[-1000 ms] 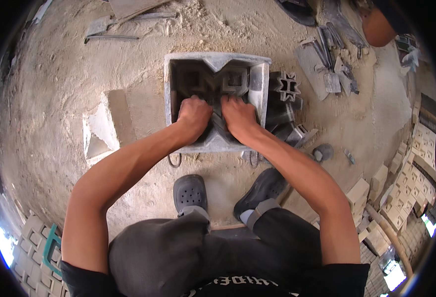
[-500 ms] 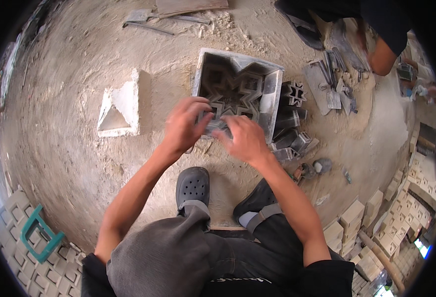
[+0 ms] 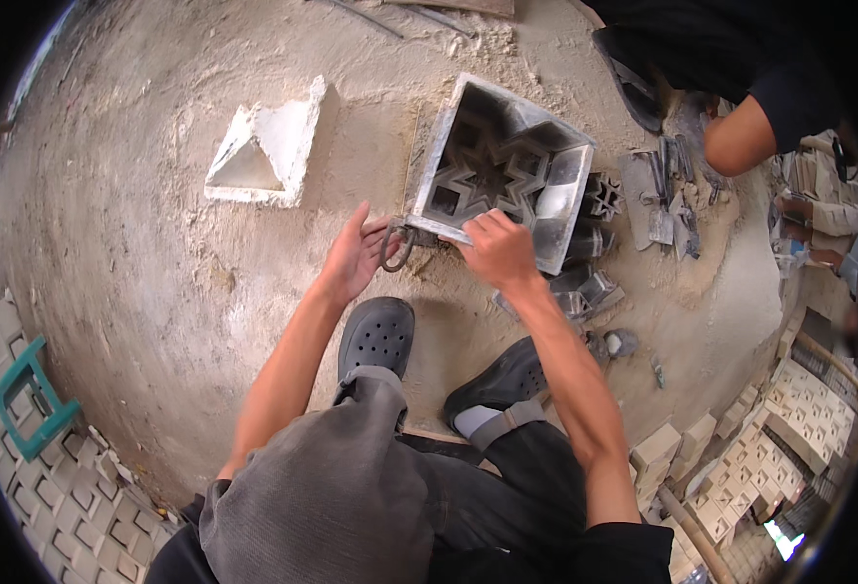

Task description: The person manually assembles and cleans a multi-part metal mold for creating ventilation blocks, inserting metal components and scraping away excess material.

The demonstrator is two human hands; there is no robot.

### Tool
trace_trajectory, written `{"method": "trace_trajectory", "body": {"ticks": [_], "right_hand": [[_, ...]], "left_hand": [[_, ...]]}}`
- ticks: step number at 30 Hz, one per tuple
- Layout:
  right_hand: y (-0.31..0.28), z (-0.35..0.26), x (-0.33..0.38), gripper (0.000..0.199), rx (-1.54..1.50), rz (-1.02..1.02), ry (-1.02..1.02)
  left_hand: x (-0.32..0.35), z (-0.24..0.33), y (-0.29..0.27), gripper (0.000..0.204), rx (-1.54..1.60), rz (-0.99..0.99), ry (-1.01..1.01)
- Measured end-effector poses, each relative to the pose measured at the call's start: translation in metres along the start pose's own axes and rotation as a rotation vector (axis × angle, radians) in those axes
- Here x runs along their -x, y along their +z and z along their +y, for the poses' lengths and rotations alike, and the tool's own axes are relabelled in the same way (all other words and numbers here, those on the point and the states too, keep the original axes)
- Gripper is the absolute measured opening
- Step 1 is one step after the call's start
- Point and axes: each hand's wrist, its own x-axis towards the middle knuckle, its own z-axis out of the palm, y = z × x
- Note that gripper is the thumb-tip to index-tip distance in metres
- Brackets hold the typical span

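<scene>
A square metal mould box [image 3: 565,195] with a star-shaped insert [image 3: 492,170] inside stands on the sandy concrete floor in front of me. My right hand [image 3: 497,248] grips the near rim of the box. A metal loop handle [image 3: 397,245] hangs at the box's near left corner. Just beside this handle is my left hand [image 3: 356,255], fingers apart and holding nothing.
A white pyramid-shaped cast block [image 3: 268,151] lies to the left. Loose metal mould parts [image 3: 595,287] and trowels [image 3: 663,200] lie right of the box. Another person [image 3: 741,88] crouches at upper right. Stacked patterned blocks [image 3: 799,428] sit at right, a green frame [image 3: 30,399] at lower left.
My hands came up out of the mould's inside to its near edge. The right hand took the rim; the left opened beside the loop handle. My head view shifted.
</scene>
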Motion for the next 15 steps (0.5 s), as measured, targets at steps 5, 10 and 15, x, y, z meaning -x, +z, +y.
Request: {"method": "trace_trajectory", "body": {"ticks": [5,10,15], "right_hand": [[-0.025,0.005,-0.007,0.032,-0.017,-0.013,-0.047],[-0.037,0.006,-0.016,0.034,-0.069,-0.027,-0.04],[-0.039,0.009,-0.015,0.033,-0.089,-0.022,-0.016]], "left_hand": [[-0.015,0.005,0.014,0.058,-0.358,0.01,-0.134],[-0.034,-0.012,0.016,0.045,-0.068,-0.237,-0.163],[-0.03,-0.013,0.025,0.043,-0.043,-0.192,-0.18]]}}
